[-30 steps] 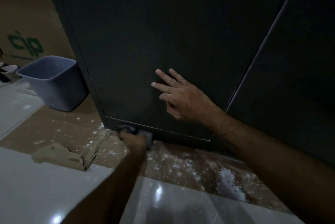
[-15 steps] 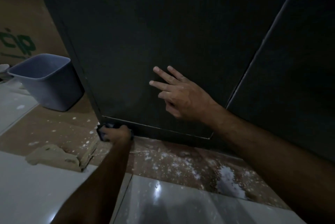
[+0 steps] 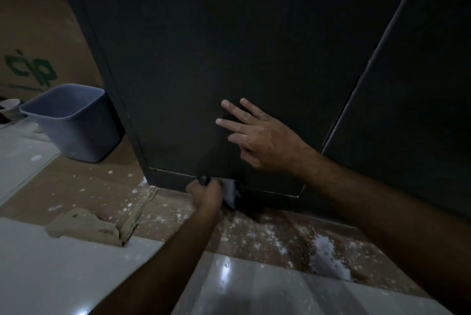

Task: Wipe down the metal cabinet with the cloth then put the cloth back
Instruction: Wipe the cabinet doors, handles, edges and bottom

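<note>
Dim floor level, brown board (image 3: 84, 182) spattered white, glossy pale tile (image 3: 63, 271) nearer me. My left hand (image 3: 205, 195) grips the cloth (image 3: 230, 193), fingers curled round it; pale cloth sticks out right of my knuckles, pressed against the bottom edge of the metal cabinet (image 3: 229, 47). My right hand (image 3: 257, 136) lies flat on the dark matte cabinet face above it, fingers straight and spread. Thin seam runs along the base. Blue-grey plastic bin (image 3: 76, 123) stands left of the cabinet corner, cardboard box (image 3: 35, 44) behind it.
</note>
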Available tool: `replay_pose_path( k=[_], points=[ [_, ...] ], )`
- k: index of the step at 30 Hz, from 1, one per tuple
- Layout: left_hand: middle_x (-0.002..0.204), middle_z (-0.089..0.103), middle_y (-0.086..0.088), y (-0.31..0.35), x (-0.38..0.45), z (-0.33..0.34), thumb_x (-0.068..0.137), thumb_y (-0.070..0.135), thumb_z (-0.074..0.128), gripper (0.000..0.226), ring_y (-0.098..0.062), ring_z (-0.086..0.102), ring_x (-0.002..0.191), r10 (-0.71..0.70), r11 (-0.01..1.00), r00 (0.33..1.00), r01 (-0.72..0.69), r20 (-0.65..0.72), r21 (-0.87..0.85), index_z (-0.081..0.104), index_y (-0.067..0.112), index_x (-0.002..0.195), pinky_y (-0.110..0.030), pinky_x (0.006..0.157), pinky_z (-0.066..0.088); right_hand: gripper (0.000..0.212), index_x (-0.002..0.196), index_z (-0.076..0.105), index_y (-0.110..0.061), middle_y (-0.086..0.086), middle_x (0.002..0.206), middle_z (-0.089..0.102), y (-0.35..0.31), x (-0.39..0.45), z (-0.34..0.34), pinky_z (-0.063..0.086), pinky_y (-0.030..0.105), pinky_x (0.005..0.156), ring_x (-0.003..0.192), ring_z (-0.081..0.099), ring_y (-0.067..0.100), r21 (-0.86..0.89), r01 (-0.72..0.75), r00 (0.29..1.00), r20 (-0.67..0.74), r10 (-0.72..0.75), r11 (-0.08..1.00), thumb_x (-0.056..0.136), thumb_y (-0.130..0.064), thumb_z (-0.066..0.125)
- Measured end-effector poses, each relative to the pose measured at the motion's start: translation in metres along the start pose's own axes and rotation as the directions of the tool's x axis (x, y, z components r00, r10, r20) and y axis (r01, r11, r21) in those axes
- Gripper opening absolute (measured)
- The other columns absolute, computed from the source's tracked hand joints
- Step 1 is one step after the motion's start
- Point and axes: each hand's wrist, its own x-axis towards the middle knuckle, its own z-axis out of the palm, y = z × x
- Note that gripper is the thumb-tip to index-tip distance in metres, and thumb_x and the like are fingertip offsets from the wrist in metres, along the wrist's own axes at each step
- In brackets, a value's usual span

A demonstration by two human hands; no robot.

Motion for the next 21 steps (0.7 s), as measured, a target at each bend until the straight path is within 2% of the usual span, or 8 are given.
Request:
replay_pose_path(
  k=[3,5,6,11,13,15,18,21],
  points=[
    [0.143,0.045,-0.02,0.067,-0.001,-0.024,0.092,0.004,0.064,0.059,-0.028,0.052,0.125,0.265,0.961,0.94,-0.276,-0.215,-0.021,0.036,0.003,0.144,-0.03,0.107,0.042,0.025,0.104,0.072,-0.013,0.006,0.149,0.05,0.0,0.0,-0.003,0.008,0.046,0.125,0.151,0.02,0.03,-0.009,0.009,1.0,0.004,-0.009,1.0,0.08,-0.021,0.072],
    [0.151,0.03,-0.022,0.108,-0.003,-0.033,0.095,0.01,0.062,0.066,-0.026,0.044,0.13,0.499,0.862,0.828,-0.504,-0.256,0.051,0.03,0.006,0.152,-0.028,0.112,0.036,0.028,0.107,0.072,-0.014,0.007,0.149,0.049,-0.003,0.001,-0.007,0.009,0.046,0.124,0.151,0.021,0.03,-0.024,0.003,1.0,0.009,-0.003,1.0,0.08,-0.022,0.072],
    [0.152,0.026,-0.022,0.125,-0.006,-0.034,0.095,0.018,0.06,0.068,-0.028,0.041,0.132,0.621,0.78,0.745,-0.617,-0.242,0.102,0.028,0.01,0.155,-0.037,0.115,0.036,0.029,0.108,0.071,-0.014,0.008,0.149,0.049,-0.004,0.001,-0.008,0.01,0.046,0.124,0.15,0.022,0.03,-0.017,0.003,1.0,0.003,-0.003,1.0,0.08,-0.021,0.072],
    [0.16,0.023,-0.012,0.169,-0.035,-0.005,0.1,0.035,0.046,0.057,-0.04,0.017,0.147,0.961,0.169,0.247,-0.882,0.126,0.44,0.035,0.024,0.155,-0.051,0.12,0.015,0.026,0.106,0.071,-0.006,0.018,0.138,0.058,0.001,-0.002,-0.02,0.031,0.051,0.118,0.14,0.041,0.037,0.11,-0.015,0.993,-0.115,0.027,0.994,0.081,-0.013,0.069],
    [0.161,0.029,-0.014,0.155,-0.038,0.001,0.1,0.034,0.047,0.054,-0.046,0.013,0.15,0.924,-0.195,-0.024,-0.889,0.382,0.414,0.043,0.018,0.152,-0.049,0.124,0.011,0.018,0.099,0.071,-0.006,0.015,0.12,0.065,0.007,-0.007,-0.037,0.047,0.05,0.097,0.121,0.055,0.036,0.095,-0.058,0.972,-0.222,0.078,0.994,0.084,-0.014,0.065],
    [0.158,0.036,-0.018,0.136,-0.027,-0.012,0.098,0.031,0.049,0.053,-0.045,0.008,0.153,0.782,-0.453,-0.195,-0.83,0.593,0.324,0.046,0.017,0.149,-0.047,0.127,0.008,0.014,0.095,0.071,-0.008,0.012,0.104,0.065,0.017,-0.014,-0.057,0.047,0.043,0.079,0.099,0.059,0.03,0.061,-0.11,0.945,-0.304,0.123,0.992,0.085,-0.017,0.065],
    [0.153,0.042,-0.022,0.155,-0.004,-0.034,0.098,0.03,0.046,0.049,-0.041,0.01,0.154,0.779,-0.487,-0.216,-0.8,0.589,0.351,0.045,0.016,0.145,-0.042,0.128,0.006,0.013,0.093,0.071,-0.009,0.009,0.095,0.062,0.033,-0.021,-0.084,0.042,0.038,0.071,0.088,0.056,0.026,0.031,-0.189,0.915,-0.357,0.187,0.982,0.084,-0.017,0.065],
    [0.156,0.035,-0.028,0.229,-0.02,-0.014,0.105,0.031,0.042,0.05,-0.054,0.024,0.145,0.951,-0.225,-0.089,-0.857,0.297,0.464,0.042,0.013,0.151,-0.046,0.127,0.006,0.015,0.094,0.071,-0.01,0.009,0.096,0.061,0.043,-0.024,-0.099,0.042,0.039,0.071,0.09,0.054,0.026,0.02,-0.303,0.869,-0.405,0.285,0.953,0.085,-0.019,0.063]
  ],
)
